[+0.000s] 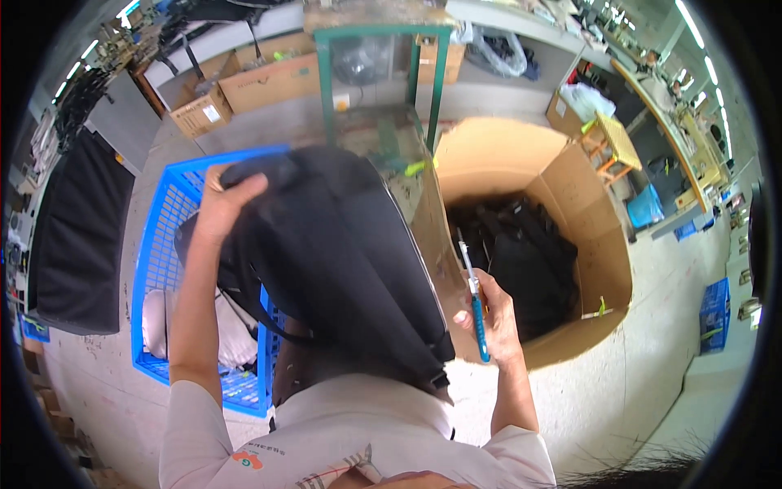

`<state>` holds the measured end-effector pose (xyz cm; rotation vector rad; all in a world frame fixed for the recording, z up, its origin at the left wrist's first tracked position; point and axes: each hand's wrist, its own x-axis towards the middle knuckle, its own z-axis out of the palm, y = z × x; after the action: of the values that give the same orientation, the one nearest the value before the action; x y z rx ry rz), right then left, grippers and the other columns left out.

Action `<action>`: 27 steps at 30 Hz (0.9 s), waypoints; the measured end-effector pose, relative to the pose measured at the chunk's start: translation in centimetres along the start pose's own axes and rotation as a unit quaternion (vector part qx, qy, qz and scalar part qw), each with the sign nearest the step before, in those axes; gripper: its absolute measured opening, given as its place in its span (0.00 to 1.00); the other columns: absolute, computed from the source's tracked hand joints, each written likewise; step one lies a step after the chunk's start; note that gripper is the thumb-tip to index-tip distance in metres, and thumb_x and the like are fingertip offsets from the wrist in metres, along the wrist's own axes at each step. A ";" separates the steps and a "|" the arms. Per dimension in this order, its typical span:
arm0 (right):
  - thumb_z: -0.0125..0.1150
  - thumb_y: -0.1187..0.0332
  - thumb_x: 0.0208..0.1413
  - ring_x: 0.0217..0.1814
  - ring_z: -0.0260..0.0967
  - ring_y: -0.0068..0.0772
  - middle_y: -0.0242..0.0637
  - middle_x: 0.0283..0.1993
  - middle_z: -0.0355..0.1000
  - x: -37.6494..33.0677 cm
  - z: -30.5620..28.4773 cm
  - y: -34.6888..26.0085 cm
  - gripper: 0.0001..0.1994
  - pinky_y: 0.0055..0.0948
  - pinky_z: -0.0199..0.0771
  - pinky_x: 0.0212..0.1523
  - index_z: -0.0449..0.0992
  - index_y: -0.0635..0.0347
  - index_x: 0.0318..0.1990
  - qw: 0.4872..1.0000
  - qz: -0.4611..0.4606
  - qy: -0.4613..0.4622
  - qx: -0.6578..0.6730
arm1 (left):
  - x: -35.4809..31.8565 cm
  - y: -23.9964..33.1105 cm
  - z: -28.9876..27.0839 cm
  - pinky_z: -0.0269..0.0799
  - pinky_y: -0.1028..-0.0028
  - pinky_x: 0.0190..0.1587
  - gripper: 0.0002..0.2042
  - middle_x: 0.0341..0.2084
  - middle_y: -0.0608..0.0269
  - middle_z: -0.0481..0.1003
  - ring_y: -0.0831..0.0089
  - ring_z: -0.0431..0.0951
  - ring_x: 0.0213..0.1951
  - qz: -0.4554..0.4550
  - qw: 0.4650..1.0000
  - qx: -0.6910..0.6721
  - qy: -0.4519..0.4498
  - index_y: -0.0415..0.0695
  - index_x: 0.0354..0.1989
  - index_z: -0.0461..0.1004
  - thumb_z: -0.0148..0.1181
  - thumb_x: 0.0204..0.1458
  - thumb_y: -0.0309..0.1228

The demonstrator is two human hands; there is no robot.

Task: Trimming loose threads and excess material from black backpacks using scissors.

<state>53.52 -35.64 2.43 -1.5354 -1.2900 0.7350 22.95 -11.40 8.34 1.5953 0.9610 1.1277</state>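
My left hand (232,198) grips the far left end of a large black bag (334,236), which looks like a backpack, with the thumb on top of the fabric. The bag lies across in front of my body, partly over a blue plastic basket, and a black strap (261,301) hangs along its left side. My right hand (498,314) is closed around a slim cutting tool with a teal handle (477,322) and a narrow metal tip (464,248) pointing away from me. This hand is beside the bag's right edge, over the near left side of a cardboard box.
Pale fabric pieces (236,334) lie in the blue basket (151,232) at left. The big cardboard box (599,244) at right holds black bags (533,261). A green-framed table (326,77) stands ahead; a wooden stool (617,145) is at far right.
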 end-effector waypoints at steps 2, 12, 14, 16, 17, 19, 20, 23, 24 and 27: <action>0.70 0.58 0.38 0.31 0.66 0.34 0.40 0.34 0.68 2.0 0.2 -2.5 0.31 0.30 0.68 0.33 0.65 0.63 0.49 0.994 -0.075 -0.011 -0.074 | -0.1 0.9 0.2 0.67 0.81 0.35 0.11 0.27 0.71 0.74 0.82 0.71 0.29 0.030 0.999 -0.009 -0.043 0.38 0.33 0.75 0.65 0.40 0.27; 0.68 0.52 0.37 0.37 0.70 0.48 0.45 0.36 0.69 6.5 1.6 -7.6 0.32 0.38 0.71 0.38 0.65 0.61 0.47 0.959 -0.136 -0.024 -0.249 | -1.0 3.1 1.0 0.55 0.80 0.23 0.09 0.14 0.74 0.64 0.85 0.59 0.20 0.111 0.990 0.032 -0.081 0.37 0.18 0.70 0.64 0.42 0.27; 0.68 0.52 0.37 0.36 0.70 0.48 0.45 0.36 0.69 6.7 1.7 -7.9 0.31 0.38 0.71 0.37 0.66 0.61 0.47 0.954 -0.141 -0.020 -0.263 | -1.1 3.1 0.9 0.55 0.80 0.23 0.09 0.14 0.74 0.64 0.85 0.60 0.20 0.110 0.991 0.024 -0.077 0.37 0.18 0.70 0.63 0.43 0.27; 0.68 0.53 0.37 0.36 0.70 0.48 0.46 0.35 0.69 6.7 1.8 -8.0 0.30 0.38 0.71 0.36 0.66 0.63 0.45 0.953 -0.151 -0.024 -0.260 | -1.1 2.9 0.8 0.55 0.80 0.23 0.09 0.14 0.73 0.65 0.85 0.60 0.20 0.107 0.991 0.016 -0.073 0.37 0.18 0.70 0.63 0.43 0.27; 0.68 0.53 0.37 0.36 0.70 0.48 0.46 0.35 0.69 6.8 1.8 -7.9 0.30 0.38 0.71 0.36 0.66 0.63 0.45 0.953 -0.153 -0.025 -0.260 | -1.1 2.8 0.7 0.55 0.80 0.23 0.09 0.14 0.73 0.65 0.85 0.60 0.20 0.105 0.991 0.020 -0.077 0.37 0.18 0.71 0.63 0.43 0.27; 0.68 0.54 0.38 0.33 0.70 0.48 0.46 0.31 0.69 6.9 2.1 -7.4 0.29 0.38 0.71 0.34 0.67 0.65 0.44 0.951 -0.169 -0.010 -0.258 | -1.1 2.7 0.6 0.56 0.80 0.23 0.09 0.15 0.73 0.65 0.85 0.61 0.21 0.104 0.991 0.024 -0.077 0.37 0.19 0.71 0.63 0.43 0.27; 0.68 0.54 0.38 0.33 0.70 0.48 0.46 0.31 0.69 6.9 2.2 -7.3 0.29 0.38 0.71 0.34 0.67 0.65 0.44 0.951 -0.171 -0.011 -0.259 | -1.1 2.8 0.8 0.56 0.80 0.23 0.09 0.15 0.73 0.66 0.85 0.61 0.21 0.104 0.991 0.023 -0.079 0.37 0.19 0.71 0.63 0.43 0.27; 0.68 0.56 0.39 0.31 0.70 0.50 0.46 0.28 0.69 6.8 2.7 -6.6 0.28 0.38 0.71 0.31 0.67 0.66 0.43 0.947 -0.191 0.015 -0.257 | -1.2 3.1 1.1 0.58 0.80 0.24 0.09 0.16 0.72 0.67 0.84 0.62 0.21 0.093 0.992 0.013 -0.080 0.36 0.20 0.72 0.64 0.43 0.28; 0.68 0.56 0.39 0.30 0.70 0.50 0.47 0.28 0.69 6.8 2.8 -6.4 0.27 0.38 0.71 0.31 0.67 0.66 0.43 0.951 -0.188 0.017 -0.246 | -1.2 3.1 1.1 0.58 0.81 0.25 0.09 0.16 0.72 0.67 0.84 0.63 0.22 0.082 0.993 0.004 -0.083 0.36 0.21 0.72 0.64 0.43 0.28; 0.68 0.56 0.39 0.29 0.70 0.50 0.47 0.27 0.69 6.5 3.2 -5.8 0.27 0.38 0.71 0.29 0.67 0.66 0.42 0.957 -0.189 0.021 -0.219 | -0.9 2.3 0.5 0.60 0.81 0.26 0.08 0.17 0.71 0.69 0.84 0.65 0.23 0.085 0.992 0.016 -0.094 0.35 0.23 0.73 0.64 0.43 0.28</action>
<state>50.18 -28.62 7.51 -1.5617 -1.7309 0.1741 23.37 -12.94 10.24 1.8010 0.7342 1.0571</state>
